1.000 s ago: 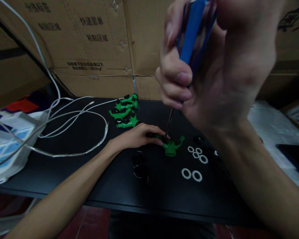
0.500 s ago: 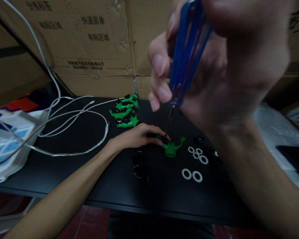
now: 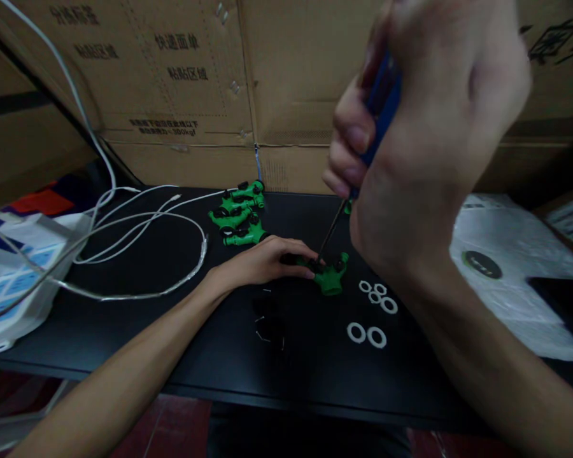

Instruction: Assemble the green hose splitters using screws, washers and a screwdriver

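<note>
My right hand (image 3: pixel 410 127) is closed round the blue handle of a screwdriver (image 3: pixel 384 111), high over the table. The thin shaft slants down to the left, and its tip meets a green Y-shaped hose splitter (image 3: pixel 332 280) with black parts. My left hand (image 3: pixel 281 257) lies low on the table, its thumb and fingers pinching the splitter's left side. White ring washers (image 3: pixel 376 337) lie to the right of the splitter. Small black pieces with thin metal edges (image 3: pixel 270 327), hard to make out, lie in front of my left hand.
Several more green splitters (image 3: pixel 241 213) are bunched at the back. White cables (image 3: pixel 143 216) loop at the left beside a white and blue power strip (image 3: pixel 33 267). Cardboard (image 3: pixel 181 83) walls the rear. Clear plastic packaging (image 3: pixel 520 280) and a dark flat object (image 3: pixel 561 305) lie at right.
My right hand has turned over the screwdriver and shifted right, its handle now tilting more to the right. The splitter has tipped and turned slightly; my left hand stays on it.
</note>
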Demonstrator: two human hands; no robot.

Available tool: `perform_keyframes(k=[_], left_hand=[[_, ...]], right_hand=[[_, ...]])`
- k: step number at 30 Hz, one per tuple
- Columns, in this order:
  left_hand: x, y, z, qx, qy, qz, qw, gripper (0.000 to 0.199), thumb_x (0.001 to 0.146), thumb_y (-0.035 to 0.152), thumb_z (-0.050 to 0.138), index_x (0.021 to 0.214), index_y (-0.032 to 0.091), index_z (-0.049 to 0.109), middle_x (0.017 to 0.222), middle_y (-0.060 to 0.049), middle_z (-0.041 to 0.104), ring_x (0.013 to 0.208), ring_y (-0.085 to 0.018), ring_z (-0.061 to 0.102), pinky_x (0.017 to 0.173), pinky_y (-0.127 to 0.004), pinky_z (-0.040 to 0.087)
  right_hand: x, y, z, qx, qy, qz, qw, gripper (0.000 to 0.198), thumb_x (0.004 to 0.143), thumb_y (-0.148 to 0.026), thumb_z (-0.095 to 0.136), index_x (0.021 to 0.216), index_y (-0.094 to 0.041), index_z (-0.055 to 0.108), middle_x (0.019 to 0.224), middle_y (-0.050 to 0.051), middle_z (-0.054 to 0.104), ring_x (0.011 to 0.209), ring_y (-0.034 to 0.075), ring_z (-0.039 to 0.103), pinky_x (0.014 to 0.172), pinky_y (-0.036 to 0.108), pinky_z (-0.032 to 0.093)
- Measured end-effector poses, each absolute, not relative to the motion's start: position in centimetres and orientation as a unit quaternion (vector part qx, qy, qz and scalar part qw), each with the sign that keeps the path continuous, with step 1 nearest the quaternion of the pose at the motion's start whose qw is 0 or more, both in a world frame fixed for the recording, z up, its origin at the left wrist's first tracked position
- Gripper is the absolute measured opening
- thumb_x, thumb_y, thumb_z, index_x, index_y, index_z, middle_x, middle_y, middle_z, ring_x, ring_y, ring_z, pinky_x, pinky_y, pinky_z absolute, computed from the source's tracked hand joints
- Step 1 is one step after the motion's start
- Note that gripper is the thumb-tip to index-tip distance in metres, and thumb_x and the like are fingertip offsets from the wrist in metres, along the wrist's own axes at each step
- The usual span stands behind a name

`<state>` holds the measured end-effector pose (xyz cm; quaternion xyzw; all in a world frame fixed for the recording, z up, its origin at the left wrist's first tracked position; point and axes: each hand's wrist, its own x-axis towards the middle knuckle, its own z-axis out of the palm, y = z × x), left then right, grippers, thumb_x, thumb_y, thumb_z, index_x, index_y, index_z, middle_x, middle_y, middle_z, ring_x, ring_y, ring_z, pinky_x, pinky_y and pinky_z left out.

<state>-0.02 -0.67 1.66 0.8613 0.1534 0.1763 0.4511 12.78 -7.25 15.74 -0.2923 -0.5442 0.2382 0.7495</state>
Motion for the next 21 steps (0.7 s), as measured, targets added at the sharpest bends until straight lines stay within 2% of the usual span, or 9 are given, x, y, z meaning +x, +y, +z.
perform_keyframes(k=[3, 7, 10, 13, 15, 17, 21], left_hand=[[-0.1, -0.7, 1.7, 0.861, 0.149, 0.185, 0.449, 0.03, 0.088, 0.025, 0.075, 0.117, 0.019, 0.075, 0.121, -0.008, 0.075, 0.115, -0.02, 0.07, 0.104, -0.032, 0.05], [-0.2, -0.8, 2.0, 0.855, 0.133, 0.178, 0.469, 0.028, 0.092, 0.024, 0.071, 0.119, 0.018, 0.074, 0.121, -0.008, 0.074, 0.114, -0.019, 0.069, 0.101, -0.03, 0.051], [-0.2, -0.9, 2.1, 0.856, 0.131, 0.177, 0.467, 0.028, 0.093, 0.024, 0.07, 0.12, 0.017, 0.073, 0.12, -0.008, 0.074, 0.112, -0.018, 0.069, 0.1, -0.029, 0.051], [-0.2, -0.8, 1.8, 0.861, 0.133, 0.18, 0.458, 0.028, 0.092, 0.024, 0.071, 0.119, 0.016, 0.073, 0.12, -0.008, 0.074, 0.112, -0.018, 0.069, 0.1, -0.028, 0.051], [-0.2, -0.7, 1.7, 0.862, 0.132, 0.18, 0.456, 0.029, 0.092, 0.025, 0.072, 0.119, 0.016, 0.073, 0.12, -0.009, 0.074, 0.114, -0.018, 0.069, 0.101, -0.029, 0.051], [-0.2, -0.6, 1.7, 0.861, 0.133, 0.178, 0.458, 0.03, 0.091, 0.025, 0.072, 0.12, 0.018, 0.073, 0.122, -0.008, 0.074, 0.114, -0.019, 0.069, 0.102, -0.03, 0.051], [-0.2, -0.8, 2.0, 0.859, 0.141, 0.171, 0.462, 0.029, 0.091, 0.022, 0.072, 0.12, 0.019, 0.074, 0.122, -0.008, 0.074, 0.114, -0.019, 0.069, 0.102, -0.031, 0.051]], right_hand=[[12.8, -7.5, 15.7, -0.275, -0.586, 0.19, 0.738, 0.049, 0.09, -0.073, 0.052, 0.085, -0.025, 0.045, 0.076, -0.002, 0.043, 0.052, 0.009, 0.04, 0.037, 0.024, 0.03], [13.3, -7.4, 16.6, -0.278, -0.608, 0.319, 0.672, 0.051, 0.091, -0.074, 0.049, 0.085, -0.024, 0.042, 0.069, -0.004, 0.046, 0.049, 0.011, 0.048, 0.039, 0.027, 0.041], [13.8, -7.1, 17.0, -0.295, -0.605, 0.38, 0.634, 0.049, 0.093, -0.072, 0.048, 0.082, -0.024, 0.042, 0.063, -0.007, 0.043, 0.047, 0.009, 0.045, 0.039, 0.026, 0.04], [13.7, -7.2, 17.0, -0.333, -0.559, 0.338, 0.679, 0.049, 0.095, -0.069, 0.048, 0.078, -0.024, 0.043, 0.064, -0.006, 0.04, 0.049, 0.008, 0.037, 0.038, 0.024, 0.032], [13.4, -7.3, 16.9, -0.352, -0.554, 0.315, 0.685, 0.051, 0.096, -0.07, 0.044, 0.073, -0.025, 0.039, 0.06, -0.005, 0.038, 0.05, 0.01, 0.038, 0.04, 0.024, 0.032], [13.2, -7.4, 17.0, -0.352, -0.577, 0.299, 0.674, 0.052, 0.097, -0.072, 0.037, 0.072, -0.026, 0.038, 0.054, -0.004, 0.037, 0.051, 0.013, 0.043, 0.04, 0.026, 0.035], [13.2, -7.7, 17.4, -0.309, -0.619, 0.295, 0.659, 0.058, 0.099, -0.071, 0.024, 0.076, -0.023, 0.046, 0.06, -0.001, 0.043, 0.054, 0.013, 0.05, 0.044, 0.029, 0.046]])
